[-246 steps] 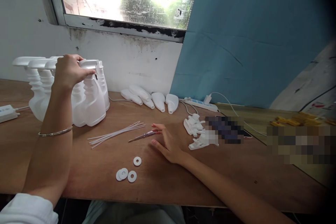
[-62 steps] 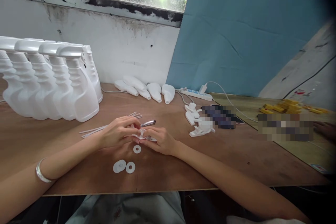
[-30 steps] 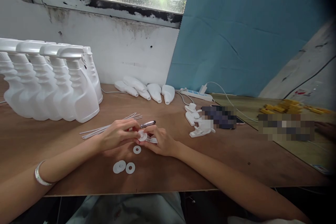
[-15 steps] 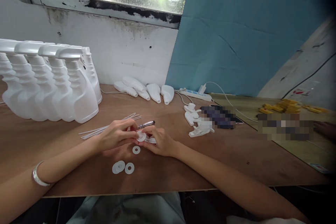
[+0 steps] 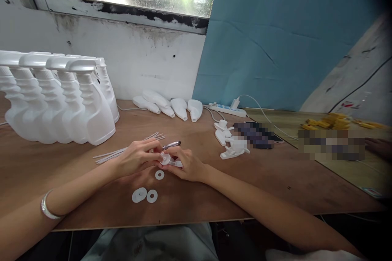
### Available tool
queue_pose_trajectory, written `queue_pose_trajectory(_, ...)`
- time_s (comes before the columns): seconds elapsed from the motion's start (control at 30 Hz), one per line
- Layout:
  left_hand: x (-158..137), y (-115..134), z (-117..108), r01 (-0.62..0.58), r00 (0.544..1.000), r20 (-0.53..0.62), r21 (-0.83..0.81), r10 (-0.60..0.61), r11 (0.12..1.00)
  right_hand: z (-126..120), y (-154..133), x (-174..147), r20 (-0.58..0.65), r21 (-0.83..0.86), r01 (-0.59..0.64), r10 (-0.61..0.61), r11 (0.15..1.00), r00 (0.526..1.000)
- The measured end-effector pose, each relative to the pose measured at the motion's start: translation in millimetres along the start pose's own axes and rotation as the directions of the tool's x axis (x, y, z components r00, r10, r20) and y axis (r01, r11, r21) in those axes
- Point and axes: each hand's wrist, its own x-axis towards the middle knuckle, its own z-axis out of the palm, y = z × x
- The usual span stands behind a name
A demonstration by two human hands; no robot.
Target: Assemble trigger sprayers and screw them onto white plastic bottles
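Observation:
A white spray trigger head (image 5: 165, 159) is held between my two hands, its round cap side facing up toward me. My left hand (image 5: 139, 157) is closed, with its fingertips pinching the cap's left rim. From the other side my right hand (image 5: 188, 166) grips the trigger head's body, fingers curled around it and partly hiding it. Just beyond the fingers lies a small screwdriver (image 5: 172, 145). Flat white ring washers (image 5: 152, 196) lie on the table in front of my hands, one of them (image 5: 159, 175) right below the cap. Thin white tubes (image 5: 112, 155) rest beyond my left wrist.
White spray bottles (image 5: 99, 118) stand in a row at the left. Several empty-looking white bottles (image 5: 195, 110) lie by the wall. More trigger parts (image 5: 234, 149), a phone (image 5: 277, 135) and a power strip (image 5: 228, 109) are on the right. Yellow pieces (image 5: 333, 121) and another person's hand (image 5: 378, 147) are farther right.
The camera view has shifted very slightly. Both hands keep nearly the same hold on the trigger head, and the things on the table have not visibly moved.

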Motion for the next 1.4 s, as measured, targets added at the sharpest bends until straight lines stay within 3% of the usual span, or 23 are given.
queue_pose_trajectory(0.2, -1, 6, -1, -0.109, 0.993, -0.032, 0.164, 0.115, 0.981, -1, 0, 0, 0.011, -0.007, 0.061, -0.061, 0.998, 0.998)
queue_pose_trajectory(0.53, 0, 10, 1, 0.075, 0.997, 0.026, -0.033, -0.074, 0.997, -2, -1, 1, -0.008, -0.003, 0.039, -0.039, 0.999, 0.999)
queue_pose_trajectory(0.7, 0, 11, -1, 0.039, 0.999, 0.009, -0.015, -0.038, 0.999, -3, -1, 1, -0.012, 0.009, 0.06, -0.06, 0.998, 0.998)
queue_pose_trajectory(1.0, -3, 9, 0, 0.118, 0.988, 0.094, 0.021, -0.119, 0.993, -1, 1, -1, -0.007, 0.04, 0.021, -0.021, 0.999, 1.0)
queue_pose_trajectory(1.2, 2, 11, -5, 0.048, 0.988, 0.142, 0.149, -0.069, 0.988, -1, 1, -1, -0.015, 0.037, 0.031, -0.031, 0.999, 0.999)
queue_pose_trajectory(1.4, 4, 16, -6, 0.073, 0.986, 0.145, 0.073, -0.083, 0.995, -1, 2, -1, -0.023, 0.015, 0.045, -0.045, 0.999, 0.999)
